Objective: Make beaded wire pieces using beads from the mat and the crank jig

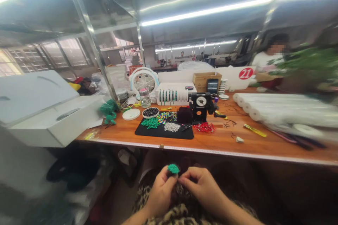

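Low in the head view, over my lap and in front of the table edge, my left hand is closed around the base of a green beaded piece. The green cluster shows above its thumb and fingers. Just right of it, my right hand is pinched, thumb against forefinger, close under the piece. What lies between those fingertips is too small to name. On the table beyond, a black mat bears green pieces, silver beads and multicoloured beads. Red pieces lie at its right edge.
Behind the mat stand a black device with a dial, a white spool rack and a fan. An open white box is at left. White rolls lie at right. A person is in the right background.
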Demonstrator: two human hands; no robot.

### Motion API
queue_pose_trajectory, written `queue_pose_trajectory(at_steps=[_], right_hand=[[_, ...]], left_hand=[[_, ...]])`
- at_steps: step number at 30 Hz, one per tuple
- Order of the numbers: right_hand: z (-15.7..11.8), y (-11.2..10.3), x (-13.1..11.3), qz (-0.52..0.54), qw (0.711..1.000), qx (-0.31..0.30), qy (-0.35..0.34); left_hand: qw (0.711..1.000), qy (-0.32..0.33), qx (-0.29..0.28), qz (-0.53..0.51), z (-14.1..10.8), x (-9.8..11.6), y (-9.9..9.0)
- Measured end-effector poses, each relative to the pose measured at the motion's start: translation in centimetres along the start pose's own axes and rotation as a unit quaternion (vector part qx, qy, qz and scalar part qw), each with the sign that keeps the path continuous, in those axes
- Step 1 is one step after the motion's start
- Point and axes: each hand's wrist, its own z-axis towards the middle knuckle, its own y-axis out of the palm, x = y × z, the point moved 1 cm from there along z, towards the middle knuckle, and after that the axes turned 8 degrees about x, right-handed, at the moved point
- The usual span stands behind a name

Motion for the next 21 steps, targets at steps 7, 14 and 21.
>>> queue_pose_trajectory(at_steps=[7, 14, 21], right_hand=[[-0.7, 0.4, -0.1, -0.057, 0.996, 0.000, -0.066], [-0.6, 0.7, -0.3, -0.059, 0.994, 0.005, -0.087], [-0.8, 0.2, 0.4, -0.070, 0.995, 0.001, -0.065]], left_hand=[[0.996, 0.054, 0.059, -0.041, 0.1, -0.7, -0.2], [0.992, 0.087, 0.088, -0.038, -0.4, -0.2, -0.1], [0.981, 0.161, 0.103, -0.043, -0.1, 0.4, -0.6]])
